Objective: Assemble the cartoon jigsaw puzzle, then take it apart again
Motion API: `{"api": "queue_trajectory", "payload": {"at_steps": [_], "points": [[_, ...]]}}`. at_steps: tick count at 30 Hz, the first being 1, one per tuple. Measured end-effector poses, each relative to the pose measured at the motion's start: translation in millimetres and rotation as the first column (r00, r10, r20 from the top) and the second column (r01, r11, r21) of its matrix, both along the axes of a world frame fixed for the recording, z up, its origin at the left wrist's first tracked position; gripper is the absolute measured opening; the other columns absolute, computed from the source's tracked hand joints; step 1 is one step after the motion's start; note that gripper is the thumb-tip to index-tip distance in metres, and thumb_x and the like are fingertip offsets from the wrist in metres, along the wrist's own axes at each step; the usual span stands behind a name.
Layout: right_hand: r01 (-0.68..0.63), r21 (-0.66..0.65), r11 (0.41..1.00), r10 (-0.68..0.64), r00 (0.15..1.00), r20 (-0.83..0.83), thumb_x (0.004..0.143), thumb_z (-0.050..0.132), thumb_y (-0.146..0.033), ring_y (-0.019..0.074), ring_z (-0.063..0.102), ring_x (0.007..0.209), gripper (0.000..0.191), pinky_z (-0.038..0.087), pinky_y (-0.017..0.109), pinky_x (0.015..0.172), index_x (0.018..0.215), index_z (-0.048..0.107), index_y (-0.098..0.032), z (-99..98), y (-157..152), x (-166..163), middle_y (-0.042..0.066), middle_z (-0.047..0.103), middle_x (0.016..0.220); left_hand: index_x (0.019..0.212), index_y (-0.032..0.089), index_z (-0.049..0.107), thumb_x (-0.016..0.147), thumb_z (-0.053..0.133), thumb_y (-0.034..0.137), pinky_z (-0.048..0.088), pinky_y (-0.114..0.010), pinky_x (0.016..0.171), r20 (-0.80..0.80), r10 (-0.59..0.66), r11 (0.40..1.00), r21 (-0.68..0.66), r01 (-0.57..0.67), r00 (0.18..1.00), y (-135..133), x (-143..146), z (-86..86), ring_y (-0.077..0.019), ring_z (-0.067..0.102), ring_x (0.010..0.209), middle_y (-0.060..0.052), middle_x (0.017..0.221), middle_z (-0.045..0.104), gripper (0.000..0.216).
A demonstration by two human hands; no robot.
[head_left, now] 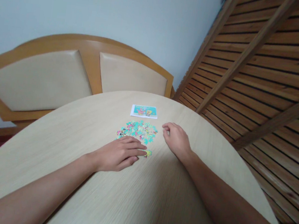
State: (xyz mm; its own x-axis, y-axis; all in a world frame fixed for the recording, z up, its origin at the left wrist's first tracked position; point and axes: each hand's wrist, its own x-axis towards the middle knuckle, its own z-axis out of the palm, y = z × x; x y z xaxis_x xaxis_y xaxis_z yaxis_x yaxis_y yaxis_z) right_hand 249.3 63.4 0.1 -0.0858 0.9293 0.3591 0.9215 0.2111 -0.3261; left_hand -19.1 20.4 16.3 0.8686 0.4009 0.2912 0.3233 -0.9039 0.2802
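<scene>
A heap of small turquoise and pink puzzle pieces [139, 130] lies on the round pale wooden table [139, 197]. Behind it lies a small reference picture card [144, 111] with a white border. My left hand [119, 154] rests flat on the table at the heap's near edge, fingers stretched out, fingertips touching a loose yellow-green piece [148, 153]. My right hand [176, 139] sits just right of the heap with its fingers curled inward; whether they hold a piece is hidden.
A wooden bench back [70, 70] with two beige padded panels stands behind the table against a pale wall. A slatted wooden partition [264, 74] runs along the right side, close to the table's edge.
</scene>
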Motion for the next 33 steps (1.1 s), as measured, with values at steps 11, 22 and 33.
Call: {"api": "queue_trajectory", "payload": {"at_steps": [11,22,33], "points": [[0.011,-0.014,1.000,-0.013,0.979,-0.204,0.083,0.058,-0.015,0.0237,0.066,0.098,0.028,0.050,0.039,0.094,0.110,0.068,-0.016,-8.0,8.9,3.7,0.008,0.074,0.102,0.133,0.024,0.059,0.100,0.047,0.024,0.043,-0.047,0.112,-0.027,0.037,0.999,0.032,-0.037,0.999,-0.9,1.3,0.9,-0.0252,0.055,0.129,-0.010,0.136,0.062,0.035],[-0.305,0.090,0.948,0.286,0.698,-0.657,0.086,0.062,-0.026,0.0164,0.070,0.083,0.029,0.058,0.034,0.081,0.114,0.062,-0.019,-1.8,-1.8,-17.1,0.008,0.072,0.105,0.121,0.022,0.062,0.101,0.049,0.030,0.051,-0.045,0.095,0.099,0.336,0.941,0.018,-0.339,0.937,1.0,1.3,-6.0,-0.0239,0.066,0.107,-0.007,0.115,0.072,0.025],[-0.623,0.064,0.779,0.447,0.481,-0.755,0.078,0.078,-0.027,0.0125,0.066,0.074,0.046,0.057,0.029,0.075,0.119,0.059,-0.022,-7.8,-19.2,-42.0,-0.001,0.065,0.086,0.114,0.021,0.065,0.097,0.055,0.030,0.052,-0.038,0.084,0.283,0.486,0.873,-0.203,-0.443,0.827,-1.9,8.9,-12.9,-0.0213,0.068,0.092,-0.006,0.102,0.074,0.021]]}}
